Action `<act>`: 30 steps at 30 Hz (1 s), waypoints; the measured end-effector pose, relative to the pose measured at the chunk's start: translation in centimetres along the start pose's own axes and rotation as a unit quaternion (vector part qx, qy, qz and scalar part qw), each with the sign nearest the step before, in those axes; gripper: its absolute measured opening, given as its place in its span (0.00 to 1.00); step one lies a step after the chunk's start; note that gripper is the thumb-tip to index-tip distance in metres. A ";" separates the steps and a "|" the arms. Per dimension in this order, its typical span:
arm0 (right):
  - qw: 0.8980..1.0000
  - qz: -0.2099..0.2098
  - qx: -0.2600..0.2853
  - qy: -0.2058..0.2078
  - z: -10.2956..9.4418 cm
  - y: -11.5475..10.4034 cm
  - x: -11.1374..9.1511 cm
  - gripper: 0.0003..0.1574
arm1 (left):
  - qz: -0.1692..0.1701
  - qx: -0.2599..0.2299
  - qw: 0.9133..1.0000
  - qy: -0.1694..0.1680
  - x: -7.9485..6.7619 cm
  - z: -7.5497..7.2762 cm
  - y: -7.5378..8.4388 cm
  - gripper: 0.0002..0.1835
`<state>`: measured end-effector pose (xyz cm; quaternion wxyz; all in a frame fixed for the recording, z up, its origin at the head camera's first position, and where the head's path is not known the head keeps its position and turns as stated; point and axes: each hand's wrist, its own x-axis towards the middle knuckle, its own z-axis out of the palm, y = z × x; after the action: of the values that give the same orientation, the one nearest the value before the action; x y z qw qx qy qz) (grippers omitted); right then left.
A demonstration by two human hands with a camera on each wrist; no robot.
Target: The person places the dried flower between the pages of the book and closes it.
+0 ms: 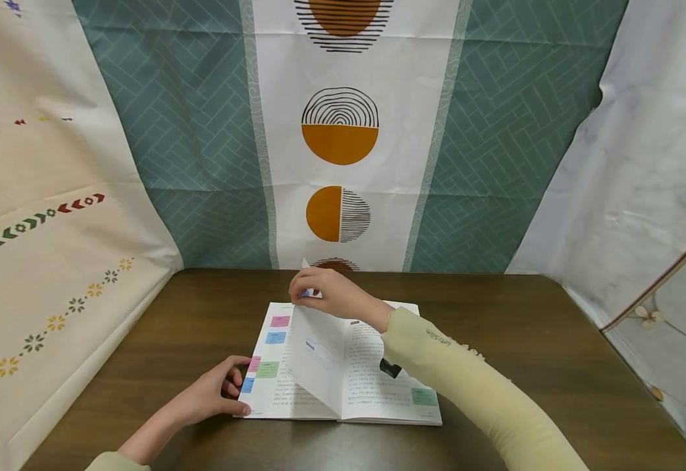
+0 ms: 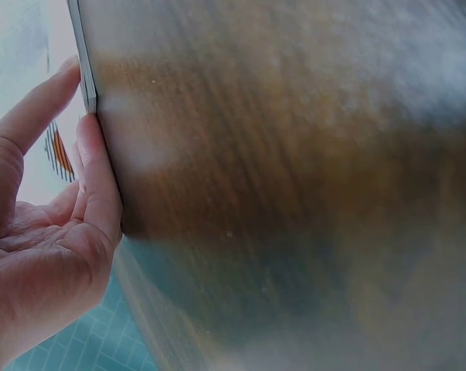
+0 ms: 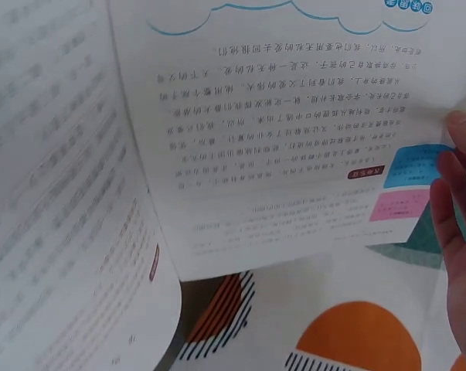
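An open book with printed pages and pink, blue and green sticky tabs lies on the table. My right hand pinches a raised page near its upper outer corner, so the leaf stands up over the left half. In the right wrist view that page carries printed lines, with blue and pink tabs beside the fingers. My left hand holds the book's left side, thumb at the lower corner and index finger higher along the edge. Its other fingers curl beside the book, as the left wrist view shows the hand close to the edge.
The dark wooden table extends around the book. A patterned cloth hangs behind it, with light cloths at both sides. A small black object sits under the right sleeve.
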<state>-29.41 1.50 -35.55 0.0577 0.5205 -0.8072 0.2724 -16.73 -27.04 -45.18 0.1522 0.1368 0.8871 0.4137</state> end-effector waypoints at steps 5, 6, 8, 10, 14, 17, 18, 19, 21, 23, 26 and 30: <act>0.999 0.009 0.004 -0.040 1.5 0.2 1.5 0.05 | 0.010 -0.004 1.000 -0.001 0.1 0.0 0.0 0.46; 0.999 0.006 0.002 -0.046 1.9 0.3 1.8 0.05 | 0.012 -0.004 1.000 -0.001 0.1 0.0 0.0 0.46; 0.998 0.002 -0.005 -0.058 2.6 0.4 2.4 0.05 | 0.015 -0.003 1.000 -0.001 0.2 0.0 -0.1 0.46; 0.997 -0.003 -0.007 -0.071 3.2 0.4 3.0 0.05 | 0.016 -0.001 1.000 -0.001 0.2 0.0 -0.1 0.46; 0.995 0.004 -0.012 -0.099 4.4 0.3 3.9 0.05 | 0.016 -0.004 1.000 -0.005 0.1 -0.2 -0.2 0.45; 0.993 0.012 -0.015 -0.117 5.3 0.4 4.4 0.05 | 0.022 -0.022 0.999 -0.014 0.2 -0.3 -0.2 0.45; 0.992 0.014 -0.015 -0.122 5.6 0.5 4.6 0.05 | 0.026 -0.029 0.999 -0.017 0.2 -0.3 -0.3 0.45; 0.992 0.015 -0.016 -0.126 5.9 0.5 4.8 0.05 | 0.030 -0.035 0.999 -0.020 0.2 -0.4 -0.3 0.44; 0.991 0.017 -0.020 -0.135 6.5 0.6 4.9 0.05 | 0.036 -0.046 0.998 -0.025 0.2 -0.4 -0.3 0.44; 0.989 0.022 -0.022 -0.142 7.1 0.7 5.1 0.06 | 0.039 -0.048 0.998 -0.026 0.2 -0.4 -0.3 0.44; 0.987 0.029 -0.029 -0.153 8.0 0.8 5.1 0.06 | 0.031 -0.045 0.998 -0.027 0.2 -0.4 -0.3 0.45; 0.985 0.033 -0.044 -0.165 9.2 1.1 5.3 0.06 | 0.027 -0.045 0.998 -0.027 0.1 -0.3 -0.4 0.45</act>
<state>-30.98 -7.02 -41.76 -0.0622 0.5283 -0.8337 0.1485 -17.01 -27.44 -45.29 0.1706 0.1646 0.8591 0.4536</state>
